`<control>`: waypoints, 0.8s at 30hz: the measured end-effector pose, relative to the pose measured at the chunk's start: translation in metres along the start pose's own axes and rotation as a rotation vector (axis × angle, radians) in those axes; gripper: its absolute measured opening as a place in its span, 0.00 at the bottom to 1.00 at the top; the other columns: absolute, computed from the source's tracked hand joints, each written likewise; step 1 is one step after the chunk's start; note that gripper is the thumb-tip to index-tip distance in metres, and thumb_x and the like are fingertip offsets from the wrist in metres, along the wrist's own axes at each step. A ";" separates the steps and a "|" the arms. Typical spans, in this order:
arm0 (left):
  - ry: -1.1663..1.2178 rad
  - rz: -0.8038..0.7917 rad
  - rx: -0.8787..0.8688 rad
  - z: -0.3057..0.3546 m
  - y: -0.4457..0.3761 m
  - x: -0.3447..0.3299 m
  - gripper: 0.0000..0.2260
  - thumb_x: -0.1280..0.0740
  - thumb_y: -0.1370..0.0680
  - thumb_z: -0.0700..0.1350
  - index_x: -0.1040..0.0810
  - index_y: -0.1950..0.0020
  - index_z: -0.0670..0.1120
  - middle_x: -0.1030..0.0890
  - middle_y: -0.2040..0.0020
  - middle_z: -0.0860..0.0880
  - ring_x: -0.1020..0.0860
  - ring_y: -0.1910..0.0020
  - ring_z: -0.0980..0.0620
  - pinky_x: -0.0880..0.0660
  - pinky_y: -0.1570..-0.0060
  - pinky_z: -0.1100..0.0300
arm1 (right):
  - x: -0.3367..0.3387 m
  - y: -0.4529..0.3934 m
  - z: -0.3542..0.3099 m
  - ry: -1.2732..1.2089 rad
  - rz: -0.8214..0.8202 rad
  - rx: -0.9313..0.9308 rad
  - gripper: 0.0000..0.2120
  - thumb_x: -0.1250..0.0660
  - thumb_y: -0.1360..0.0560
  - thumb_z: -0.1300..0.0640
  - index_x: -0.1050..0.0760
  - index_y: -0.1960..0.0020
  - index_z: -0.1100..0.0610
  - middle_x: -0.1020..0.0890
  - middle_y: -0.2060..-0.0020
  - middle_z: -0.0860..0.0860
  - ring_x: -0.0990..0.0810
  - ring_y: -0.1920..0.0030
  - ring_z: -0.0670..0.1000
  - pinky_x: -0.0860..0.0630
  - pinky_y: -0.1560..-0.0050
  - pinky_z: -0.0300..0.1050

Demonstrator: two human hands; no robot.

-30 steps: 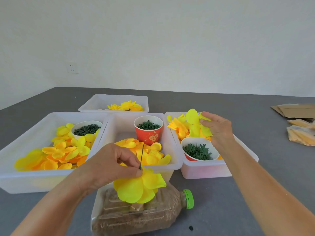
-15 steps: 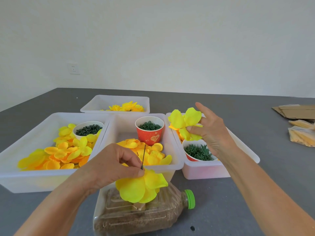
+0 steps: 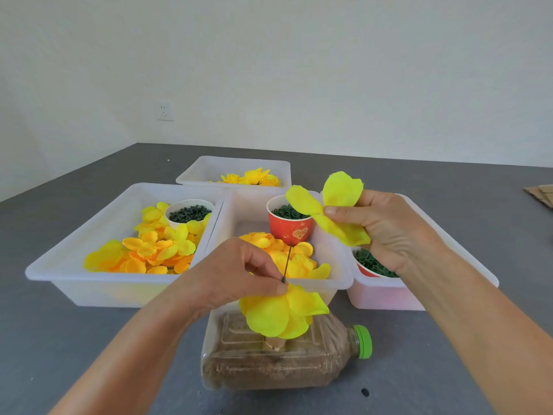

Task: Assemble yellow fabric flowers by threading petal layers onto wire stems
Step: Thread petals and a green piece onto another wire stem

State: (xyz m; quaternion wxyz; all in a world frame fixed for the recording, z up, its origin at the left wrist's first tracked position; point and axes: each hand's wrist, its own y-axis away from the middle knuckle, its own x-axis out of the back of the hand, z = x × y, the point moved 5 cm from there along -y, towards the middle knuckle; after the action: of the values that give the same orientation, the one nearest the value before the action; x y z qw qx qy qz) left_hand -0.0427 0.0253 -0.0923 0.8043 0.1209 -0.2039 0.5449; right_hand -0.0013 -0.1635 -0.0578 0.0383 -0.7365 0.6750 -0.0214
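at frame centre the left hand (image 3: 236, 274) pinches the wire (image 3: 286, 263) above the threaded petals (image 3: 282, 314), and the right hand (image 3: 386, 226), upper right, pinches a loose layer (image 3: 324, 208), which should probably be centred over the tip before sliding down.

A grey table (image 3: 419, 181) carries four white tubs (image 3: 68, 274), a sand-filled bottle (image 3: 269, 363) lying flat, and cardboard (image 3: 541, 194).
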 end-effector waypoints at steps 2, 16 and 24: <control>0.001 0.000 -0.003 0.000 0.000 0.000 0.06 0.24 0.32 0.39 0.16 0.66 0.48 0.17 0.57 0.40 0.21 0.50 0.39 0.26 0.45 0.46 | -0.007 0.001 -0.003 -0.029 -0.035 -0.011 0.09 0.27 0.40 0.63 0.19 0.59 0.57 0.16 0.68 0.49 0.19 0.69 0.46 0.26 0.72 0.35; 0.074 0.001 0.006 -0.006 -0.002 0.004 0.10 0.22 0.37 0.46 0.15 0.58 0.46 0.16 0.54 0.42 0.20 0.50 0.43 0.25 0.44 0.49 | -0.025 0.006 -0.006 0.073 -0.045 0.021 0.07 0.27 0.34 0.68 0.19 0.61 0.57 0.17 0.67 0.52 0.19 0.65 0.50 0.22 0.62 0.44; 0.247 0.189 -0.001 0.008 -0.001 0.025 0.22 0.26 0.38 0.62 0.16 0.55 0.47 0.16 0.53 0.47 0.19 0.49 0.46 0.26 0.42 0.52 | -0.024 0.006 -0.011 -0.005 0.076 0.091 0.08 0.28 0.33 0.69 0.20 0.61 0.57 0.18 0.73 0.47 0.19 0.72 0.44 0.24 0.72 0.36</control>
State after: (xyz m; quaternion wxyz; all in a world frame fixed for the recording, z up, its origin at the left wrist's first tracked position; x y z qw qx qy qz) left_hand -0.0351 0.0419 -0.0734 0.7684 0.0329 -0.1139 0.6289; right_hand -0.0102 -0.1408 -0.0469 0.0743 -0.7079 0.7007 -0.0486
